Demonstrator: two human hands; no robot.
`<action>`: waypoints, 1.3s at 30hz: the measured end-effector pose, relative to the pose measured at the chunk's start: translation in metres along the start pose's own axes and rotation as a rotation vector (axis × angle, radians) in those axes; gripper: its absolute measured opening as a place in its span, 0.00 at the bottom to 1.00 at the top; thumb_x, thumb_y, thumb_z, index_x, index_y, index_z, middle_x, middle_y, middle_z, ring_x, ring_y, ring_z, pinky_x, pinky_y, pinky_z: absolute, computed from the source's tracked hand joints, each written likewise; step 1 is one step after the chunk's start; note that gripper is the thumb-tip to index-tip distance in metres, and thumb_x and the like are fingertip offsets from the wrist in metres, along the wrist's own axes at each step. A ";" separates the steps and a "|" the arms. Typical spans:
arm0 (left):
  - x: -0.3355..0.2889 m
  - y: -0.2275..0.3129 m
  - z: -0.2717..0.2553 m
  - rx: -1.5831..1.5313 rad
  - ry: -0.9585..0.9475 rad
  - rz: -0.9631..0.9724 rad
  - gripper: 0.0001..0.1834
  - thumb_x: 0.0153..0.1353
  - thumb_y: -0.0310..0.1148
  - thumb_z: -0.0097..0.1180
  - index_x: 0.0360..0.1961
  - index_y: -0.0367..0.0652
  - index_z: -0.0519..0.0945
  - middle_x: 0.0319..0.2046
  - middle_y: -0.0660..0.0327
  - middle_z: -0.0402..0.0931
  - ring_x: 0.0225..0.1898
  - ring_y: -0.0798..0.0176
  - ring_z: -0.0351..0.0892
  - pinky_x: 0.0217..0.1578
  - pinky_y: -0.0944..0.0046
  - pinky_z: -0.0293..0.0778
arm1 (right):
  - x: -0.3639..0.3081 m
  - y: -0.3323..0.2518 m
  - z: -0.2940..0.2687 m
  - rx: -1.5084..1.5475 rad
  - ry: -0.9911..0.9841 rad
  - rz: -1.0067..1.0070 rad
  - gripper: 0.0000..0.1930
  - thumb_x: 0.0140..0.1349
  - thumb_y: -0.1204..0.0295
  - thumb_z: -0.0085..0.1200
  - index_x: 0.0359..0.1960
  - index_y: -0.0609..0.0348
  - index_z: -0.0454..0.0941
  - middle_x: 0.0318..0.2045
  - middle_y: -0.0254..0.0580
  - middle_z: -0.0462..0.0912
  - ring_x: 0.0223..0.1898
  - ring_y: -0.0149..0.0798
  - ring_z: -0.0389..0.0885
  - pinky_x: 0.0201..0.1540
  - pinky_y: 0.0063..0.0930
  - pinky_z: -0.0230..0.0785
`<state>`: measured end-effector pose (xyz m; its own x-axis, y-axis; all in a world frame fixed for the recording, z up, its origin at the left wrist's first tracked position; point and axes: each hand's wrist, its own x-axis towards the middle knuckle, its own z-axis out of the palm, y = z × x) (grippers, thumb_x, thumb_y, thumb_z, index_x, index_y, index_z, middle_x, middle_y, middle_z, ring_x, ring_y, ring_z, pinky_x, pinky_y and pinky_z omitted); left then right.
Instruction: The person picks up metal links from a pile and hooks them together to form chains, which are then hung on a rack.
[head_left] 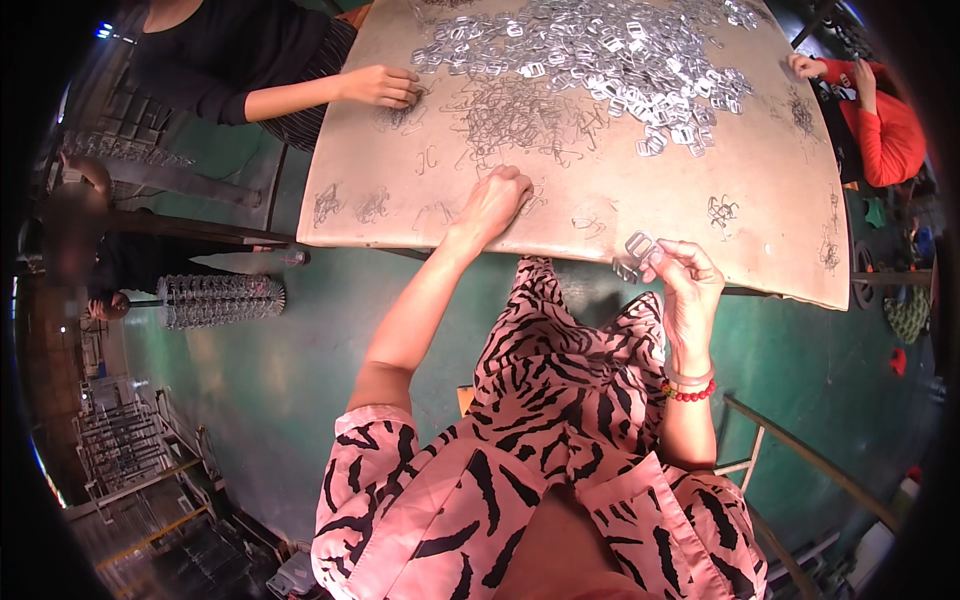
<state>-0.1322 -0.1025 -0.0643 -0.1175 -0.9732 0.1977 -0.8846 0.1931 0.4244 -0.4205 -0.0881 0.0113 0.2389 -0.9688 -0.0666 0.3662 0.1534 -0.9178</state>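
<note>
Metal buckle (pixel 640 244) in the right hand (pixel 685 275), left hand (pixel 495 205) at wire hooks (pixel 537 196)
The buckle is clamped by the table's (pixel 680 200) near edge; the left's grip I cannot tell. Likely picking up; the next move calls for 1 separated hook.

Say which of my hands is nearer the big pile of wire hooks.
Left. Your left hand is just short of the pile; your right hand is farther back, toward the right.

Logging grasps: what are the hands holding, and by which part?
Right hand: a silver buckle, lower edge pinched between thumb and fingers; whether it also holds the metal pieces below, can't tell. Left hand: by the wire hooks, fingertips hidden, hold unclear.
</note>
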 end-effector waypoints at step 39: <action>-0.016 0.175 -0.006 -0.701 0.100 -0.041 0.06 0.58 0.25 0.53 0.37 0.38 0.74 0.35 0.56 0.77 0.35 0.63 0.77 0.37 0.66 0.72 | -0.013 -0.016 -0.019 -0.371 -0.040 -0.066 0.07 0.54 0.85 0.53 0.35 0.67 0.78 0.31 0.37 0.77 0.27 0.26 0.77 0.29 0.15 0.71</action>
<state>-0.2829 -0.0521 0.0118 -0.0187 -0.9719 0.2348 -0.3850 0.2237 0.8954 -0.4467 -0.0821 0.0191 0.2636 -0.9646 0.0056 0.0325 0.0031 -0.9995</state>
